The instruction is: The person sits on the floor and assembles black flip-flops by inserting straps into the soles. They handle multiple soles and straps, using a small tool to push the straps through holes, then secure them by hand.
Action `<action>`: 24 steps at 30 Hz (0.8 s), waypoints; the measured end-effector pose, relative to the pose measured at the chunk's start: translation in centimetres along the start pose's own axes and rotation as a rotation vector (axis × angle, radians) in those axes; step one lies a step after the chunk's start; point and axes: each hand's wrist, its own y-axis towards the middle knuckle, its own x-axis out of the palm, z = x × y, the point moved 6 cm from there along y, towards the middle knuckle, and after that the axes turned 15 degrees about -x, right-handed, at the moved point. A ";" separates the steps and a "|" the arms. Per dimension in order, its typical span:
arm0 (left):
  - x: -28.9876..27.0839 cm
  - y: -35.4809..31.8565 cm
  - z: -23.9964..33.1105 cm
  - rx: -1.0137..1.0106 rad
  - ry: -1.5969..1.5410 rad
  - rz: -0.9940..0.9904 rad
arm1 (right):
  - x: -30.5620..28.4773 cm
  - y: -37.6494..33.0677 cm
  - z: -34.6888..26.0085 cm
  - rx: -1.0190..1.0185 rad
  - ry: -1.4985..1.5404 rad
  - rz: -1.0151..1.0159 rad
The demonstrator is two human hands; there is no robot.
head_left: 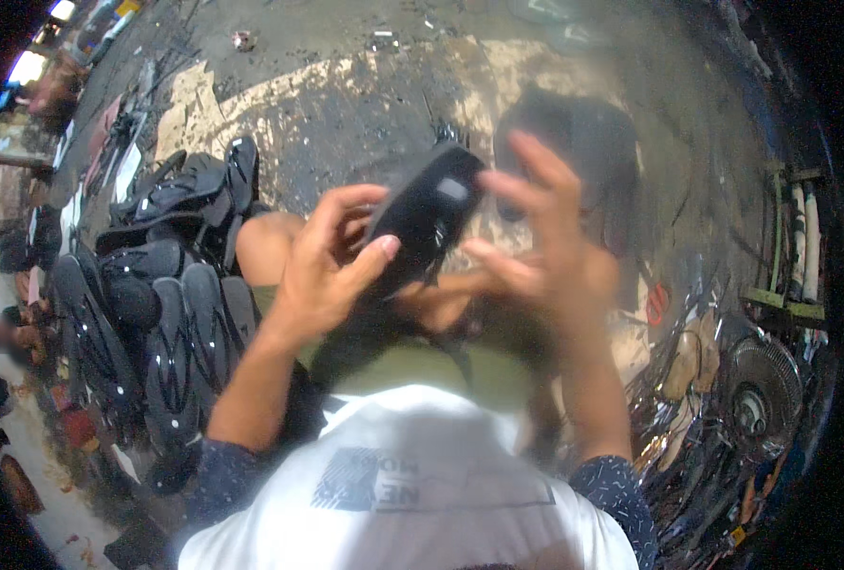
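Observation:
My left hand (331, 252) grips a black flip-flop (417, 214) by its left edge, thumb on the near face and fingers curled behind. The flip-flop is held up at a slant over my lap, with a pale patch near its far end. My right hand (540, 223) is smeared by motion close to the flip-flop's right side. Its fingers are spread, and nothing shows between them. Close by my left arm lies a heap of black flip-flops (170, 332), piled on one another with their straps on.
A round fan (764, 399) stands at the right beside dark strips and scraps (678, 456). Red scissor-like handles (656, 304) lie nearer my right arm. A green frame (783, 306) is at the far right. Ahead, the floor (346, 114) is stained and peeling.

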 end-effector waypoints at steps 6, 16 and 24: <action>1.5 -0.1 -1.3 0.770 -0.032 0.014 | 5.8 -3.8 -1.0 0.623 0.914 0.503; -1.2 -2.9 0.1 0.592 0.200 0.333 | 6.0 -2.4 0.2 0.546 0.770 0.170; -31.3 -18.6 -0.5 0.347 1.097 1.061 | -4.1 -16.0 25.5 1.070 -0.613 0.047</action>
